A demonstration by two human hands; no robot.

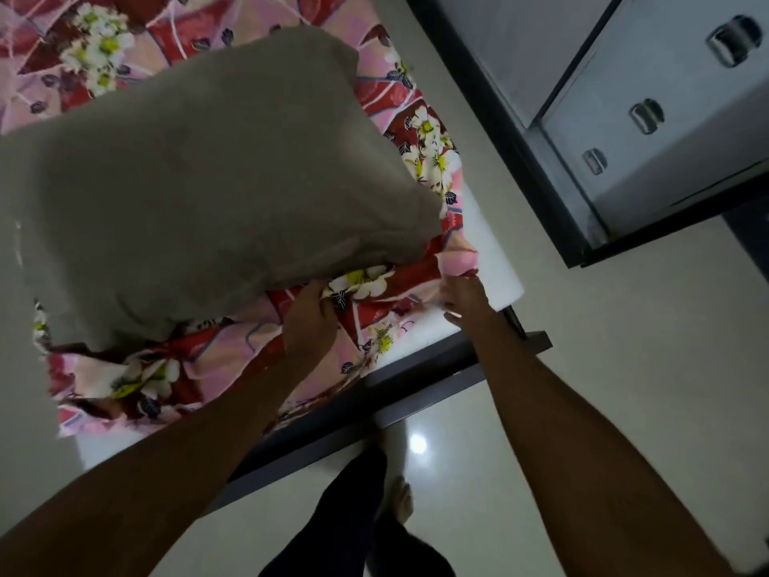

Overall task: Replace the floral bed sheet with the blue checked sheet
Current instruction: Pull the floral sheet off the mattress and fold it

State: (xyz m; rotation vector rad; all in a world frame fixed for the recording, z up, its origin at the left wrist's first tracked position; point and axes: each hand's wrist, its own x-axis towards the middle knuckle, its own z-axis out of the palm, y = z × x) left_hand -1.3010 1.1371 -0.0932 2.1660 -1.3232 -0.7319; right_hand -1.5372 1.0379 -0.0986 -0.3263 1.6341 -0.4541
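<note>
- Head view looks down on the floral sheet (233, 351). It lies rumpled on the bed around and between my two hands, and it runs on far beyond them under the pillow (199, 181).
- My left hand (310, 322) has its fingers curled into a bunched fold of the sheet, right at the near edge of the pillow.
- My right hand (468, 299) rests on the loose corner of the sheet. Its fingers bend toward the cloth edge, but I cannot tell whether they have a real pinch on it.
- Just beside and beyond my right hand the corner is off, and the bare white mattress (495, 281) shows.
- As I judge it, the job is barely begun. One corner is free, most of the sheet covers the bed, and the pillow sits on top of it.
- What is left: clear the pillow, strip the rest, then spread the blue checked sheet, which is nowhere in sight.
- Nearer me than both hands runs the dark bed frame (416, 403), with my foot (399, 505) on the pale floor (624, 347) below it.
- Well to the right of my right hand stands a grey cabinet (666, 152) with handles.
</note>
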